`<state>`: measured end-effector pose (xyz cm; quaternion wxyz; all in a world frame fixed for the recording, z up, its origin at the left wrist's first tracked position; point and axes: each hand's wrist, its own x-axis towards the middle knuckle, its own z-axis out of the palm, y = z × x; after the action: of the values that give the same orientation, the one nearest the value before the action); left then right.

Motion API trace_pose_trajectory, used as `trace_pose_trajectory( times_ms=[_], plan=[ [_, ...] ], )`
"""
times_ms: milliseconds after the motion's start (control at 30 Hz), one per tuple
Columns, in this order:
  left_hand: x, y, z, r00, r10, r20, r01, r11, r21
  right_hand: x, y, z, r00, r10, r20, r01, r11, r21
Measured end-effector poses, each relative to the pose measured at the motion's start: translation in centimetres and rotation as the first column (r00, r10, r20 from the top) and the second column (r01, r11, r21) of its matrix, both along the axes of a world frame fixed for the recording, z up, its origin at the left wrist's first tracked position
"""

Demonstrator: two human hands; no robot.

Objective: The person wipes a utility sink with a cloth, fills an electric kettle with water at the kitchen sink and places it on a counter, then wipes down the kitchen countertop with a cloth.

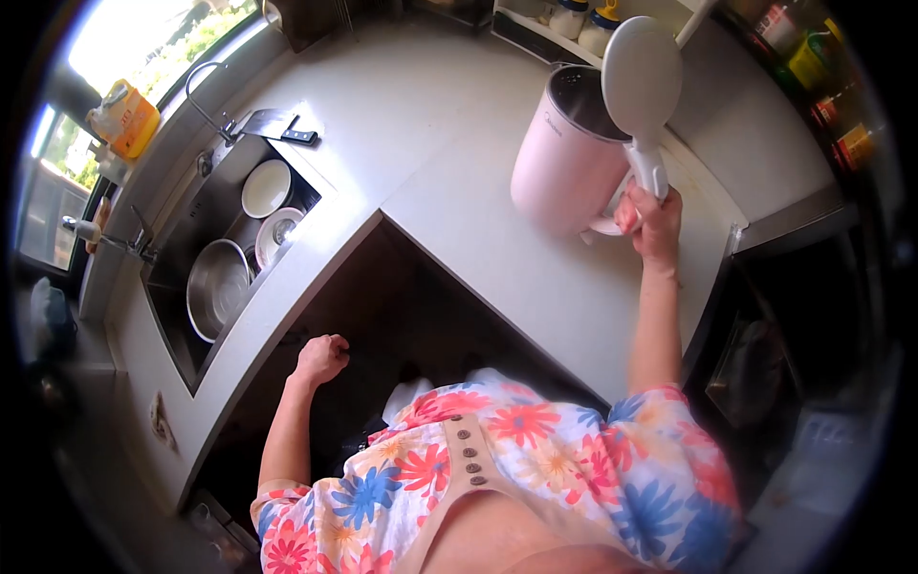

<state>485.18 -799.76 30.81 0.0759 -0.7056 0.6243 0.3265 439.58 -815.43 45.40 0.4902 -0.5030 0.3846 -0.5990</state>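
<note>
A pink electric kettle (564, 158) with its white lid (643, 77) swung up is over the right part of the white counter. My right hand (652, 222) is wrapped round the kettle's white handle. The kettle's dark inside shows through the open top. Whether its bottom touches the counter I cannot tell. My left hand (322, 360) hangs in front of the counter's edge near the sink, its fingers curled in, touching nothing that shows. What may be inside the curled fingers is hidden.
At the left, the sink (182, 249) holds a metal bowl (219, 287) and white dishes (267, 188). A cleaver (273, 126) lies by the faucet (225, 129). An orange bottle (129, 120) stands at the window. Jars (598, 33) sit on a shelf behind the kettle.
</note>
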Motion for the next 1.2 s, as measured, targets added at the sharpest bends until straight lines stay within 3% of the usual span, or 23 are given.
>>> trace_pose_trajectory(
  times_ms=[267, 400, 567, 667, 767, 800, 933, 1067, 1167, 1200],
  plan=[
    [2.2, 3.8, -0.5, 0.995, 0.101, 0.006, -0.102, 0.995, 0.019, 2.4, 4.0, 2.2, 0.978, 0.197, -0.074, -0.202, 0.977, -0.07],
    [2.9, 5.8, -0.4, 0.985, 0.165, 0.043, -0.166, 0.986, 0.029, 4.2, 3.8, 1.9, 0.931, 0.365, 0.003, -0.362, 0.923, -0.131],
    [3.8, 8.3, -0.7, 0.968, 0.249, 0.011, -0.25, 0.968, 0.025, 6.7, 3.6, 2.4, 0.975, 0.22, 0.031, -0.221, 0.975, 0.033],
    [5.6, 9.2, 0.4, 0.956, 0.292, 0.01, -0.292, 0.956, -0.017, 7.8, 1.1, -0.2, 0.876, 0.481, 0.026, -0.482, 0.876, 0.036],
    [8.6, 8.8, 2.4, 0.893, 0.445, -0.062, -0.448, 0.875, -0.183, 13.2, -0.2, 1.5, 0.813, 0.568, 0.126, -0.554, 0.823, -0.128],
    [10.0, 8.7, 2.4, 0.894, 0.443, -0.073, -0.442, 0.839, -0.317, 14.2, -0.9, 1.6, 0.77, 0.627, 0.119, -0.609, 0.778, -0.157],
    [17.2, 6.7, 2.7, 0.859, 0.476, -0.191, -0.485, 0.634, -0.603, 20.5, -2.6, 2.8, 0.695, 0.711, 0.108, -0.693, 0.703, -0.163],
    [25.3, 3.3, 4.1, 0.859, 0.502, -0.1, -0.445, 0.634, -0.632, 29.1, -2.7, 4.2, 0.699, 0.708, 0.104, -0.698, 0.706, -0.114],
    [32.2, 0.2, 4.4, 0.895, 0.446, 0.012, -0.283, 0.589, -0.757, 36.6, -2.5, 4.7, 0.689, 0.714, 0.123, -0.71, 0.699, -0.086],
    [34.3, -1.0, 5.1, 0.891, 0.455, -0.003, -0.327, 0.637, -0.698, 39.0, -2.4, 4.6, 0.682, 0.721, 0.121, -0.718, 0.692, -0.078]
  ],
)
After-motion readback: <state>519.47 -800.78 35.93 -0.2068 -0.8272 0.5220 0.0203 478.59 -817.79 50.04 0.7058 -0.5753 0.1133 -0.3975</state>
